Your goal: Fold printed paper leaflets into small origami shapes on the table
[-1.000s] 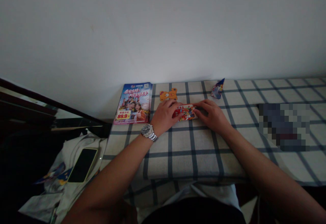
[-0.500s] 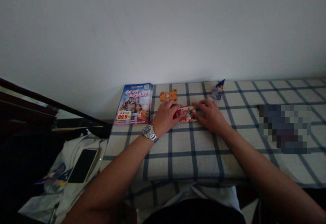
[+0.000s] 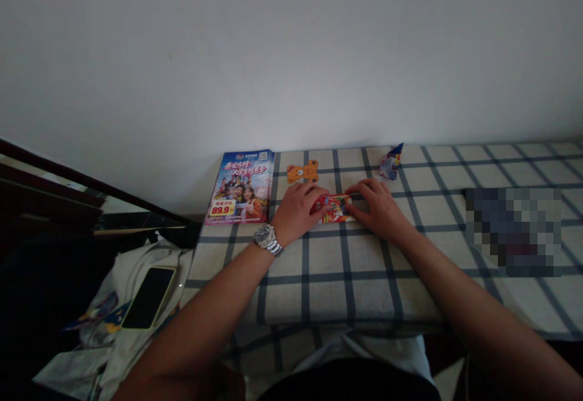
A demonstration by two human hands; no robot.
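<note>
On the checked cloth lies a small red printed paper (image 3: 337,209) with colourful pictures, a narrow strip that looks folded. My left hand (image 3: 300,208) grips its left end, thumb on the near side and fingers curled along the far edge. At the right end, my right hand (image 3: 374,205) holds it between thumb and fingers. Both hands cover the ends of the paper. Just beyond my left hand is a flat orange bear cutout (image 3: 303,172). A folded blue paper piece (image 3: 390,163) stands past my right hand, its tip pointing up.
A stack of printed flyers (image 3: 239,185) sits at the left of the checked cloth (image 3: 325,285). A pixelated dark item (image 3: 514,231) lies to the right. Lower left, a phone (image 3: 149,298) rests on white bags (image 3: 121,267). A wall (image 3: 291,54) rises behind.
The red paper has shifted slightly toward me and its visible face looks a little narrower. Both hands keep hold of its ends with small finger movements.
</note>
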